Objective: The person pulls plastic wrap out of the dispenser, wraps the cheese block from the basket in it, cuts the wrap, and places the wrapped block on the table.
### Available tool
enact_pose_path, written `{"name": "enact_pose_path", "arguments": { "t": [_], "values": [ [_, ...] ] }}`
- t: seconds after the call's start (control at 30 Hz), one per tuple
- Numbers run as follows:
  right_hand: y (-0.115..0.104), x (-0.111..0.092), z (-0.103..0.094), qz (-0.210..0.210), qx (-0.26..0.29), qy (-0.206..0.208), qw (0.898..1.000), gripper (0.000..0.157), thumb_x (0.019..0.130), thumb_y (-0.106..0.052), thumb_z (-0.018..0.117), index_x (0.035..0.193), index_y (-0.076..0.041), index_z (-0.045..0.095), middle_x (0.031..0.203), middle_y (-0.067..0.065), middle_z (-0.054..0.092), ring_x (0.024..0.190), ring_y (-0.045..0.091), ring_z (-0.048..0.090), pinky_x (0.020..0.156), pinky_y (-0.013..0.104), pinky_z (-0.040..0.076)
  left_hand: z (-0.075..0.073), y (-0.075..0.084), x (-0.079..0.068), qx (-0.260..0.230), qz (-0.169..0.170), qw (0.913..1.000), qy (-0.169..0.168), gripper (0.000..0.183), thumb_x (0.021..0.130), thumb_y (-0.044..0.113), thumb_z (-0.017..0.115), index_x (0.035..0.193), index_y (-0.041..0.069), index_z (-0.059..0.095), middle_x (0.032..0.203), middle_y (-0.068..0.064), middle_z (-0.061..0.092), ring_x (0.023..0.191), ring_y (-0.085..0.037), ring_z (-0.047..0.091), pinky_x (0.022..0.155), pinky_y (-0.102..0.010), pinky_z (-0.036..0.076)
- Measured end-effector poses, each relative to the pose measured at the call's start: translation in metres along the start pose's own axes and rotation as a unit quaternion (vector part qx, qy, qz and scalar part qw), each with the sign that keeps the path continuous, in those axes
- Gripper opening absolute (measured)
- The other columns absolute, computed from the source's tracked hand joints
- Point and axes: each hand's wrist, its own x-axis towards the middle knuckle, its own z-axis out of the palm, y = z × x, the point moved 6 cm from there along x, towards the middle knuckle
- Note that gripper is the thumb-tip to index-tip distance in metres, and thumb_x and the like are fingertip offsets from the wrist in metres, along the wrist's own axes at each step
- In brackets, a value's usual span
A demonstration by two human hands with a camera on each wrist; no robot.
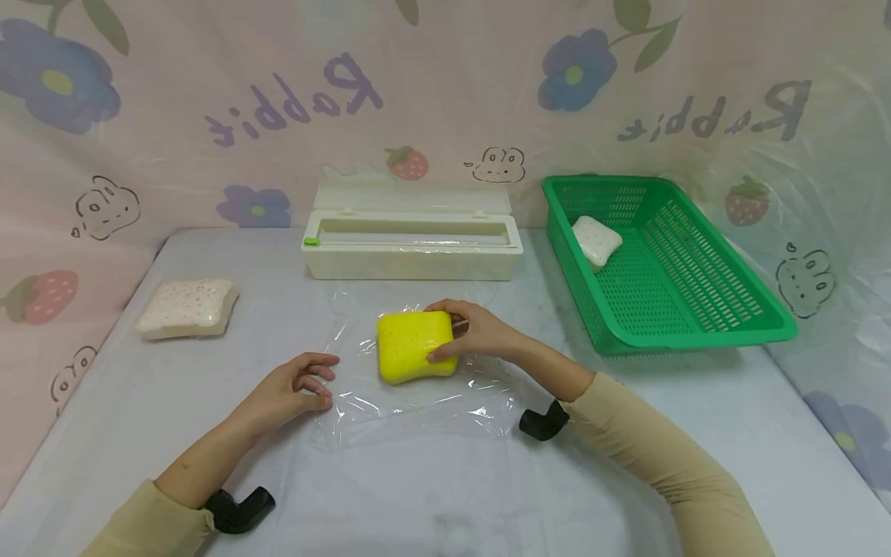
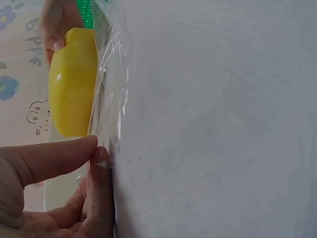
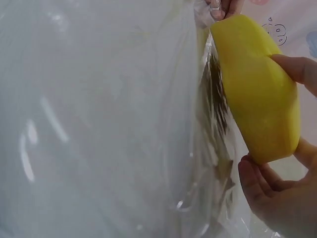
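My right hand (image 1: pixel 480 331) grips a yellow sponge (image 1: pixel 412 348) by its right end, thumb on the near face and fingers at the far side. Under the sponge, a sheet of clear plastic wrap (image 1: pixel 418 422) lies spread and wrinkled on the table. At the sheet's left edge, my left hand (image 1: pixel 288 391) pinches the wrap between thumb and forefinger. The left wrist view shows those fingertips at the wrap (image 2: pixel 111 64), below the sponge (image 2: pixel 74 84). Seen from the right wrist, the sponge (image 3: pixel 257 89) is tilted, its lower end between my thumb and fingers.
Behind the wrap stands a white wrap dispenser box (image 1: pixel 414 264), lid up, with a green slider at its left. To the right, a green basket (image 1: pixel 696 340) contains a pale speckled sponge (image 1: pixel 596 241). Another pale speckled sponge (image 1: pixel 188 308) lies at the table's left. A printed curtain hangs behind.
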Motion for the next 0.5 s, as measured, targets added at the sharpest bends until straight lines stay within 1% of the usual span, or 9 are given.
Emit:
{"name": "enact_pose_path", "arguments": {
  "t": [0.27,0.5],
  "values": [
    [0.007,-0.0034,0.0015,0.001,0.005,-0.004,1.0,0.07,0.072,-0.024,0.081,0.135,-0.018,0.05,0.121,0.004,0.057,0.102,0.021,0.059,0.095,0.035,0.049,-0.0002,0.0002,0.0009,-0.003,0.001,1.0,0.001,0.061,0.08,0.007,0.072,0.135,0.0,0.046,0.115,-0.012,0.056,0.088,-0.011,0.06,0.081,-0.017,0.043],
    [0.0069,-0.0047,0.0028,-0.016,-0.017,-0.015,1.0,0.078,0.074,-0.024,0.079,0.143,-0.017,0.043,0.129,0.005,0.053,0.105,0.022,0.056,0.097,0.036,0.048,0.001,0.0014,-0.0007,0.0,0.005,1.0,0.0,0.062,0.08,0.006,0.072,0.136,-0.001,0.045,0.116,-0.013,0.057,0.09,-0.013,0.06,0.08,-0.017,0.044]
  ]
}}
